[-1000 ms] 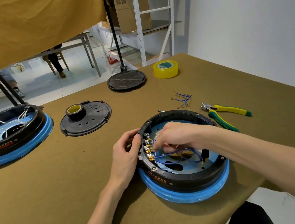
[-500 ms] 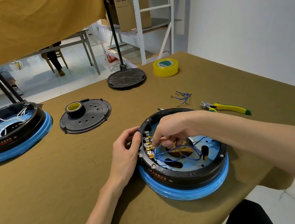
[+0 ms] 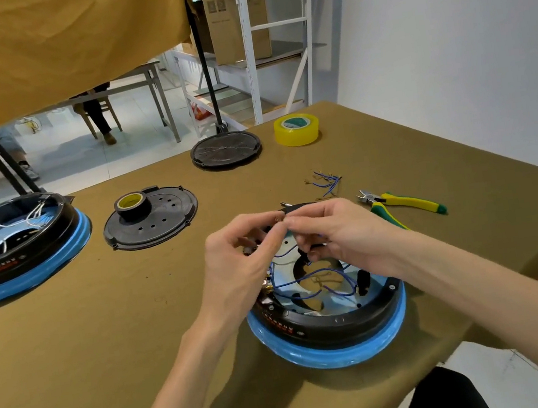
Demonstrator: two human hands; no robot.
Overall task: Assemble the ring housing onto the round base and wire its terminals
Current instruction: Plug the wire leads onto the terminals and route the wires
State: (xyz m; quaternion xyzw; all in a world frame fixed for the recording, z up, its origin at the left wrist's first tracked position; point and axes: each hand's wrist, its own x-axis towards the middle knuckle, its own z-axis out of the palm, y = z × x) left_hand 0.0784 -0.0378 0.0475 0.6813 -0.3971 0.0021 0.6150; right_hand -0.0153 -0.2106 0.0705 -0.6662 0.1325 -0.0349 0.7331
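Both hands were up over the black ring housing (image 3: 329, 321): left hand (image 3: 234, 264) and right hand (image 3: 336, 229) each pinched the same thin blue wire (image 3: 309, 276).

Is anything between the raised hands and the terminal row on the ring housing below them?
Nothing separate shows. The left hand itself covers most of the terminals on the ring housing; both hands pinch something small above it, right hand meeting left. Loose blue wires lie inside the ring, beside the terminals.
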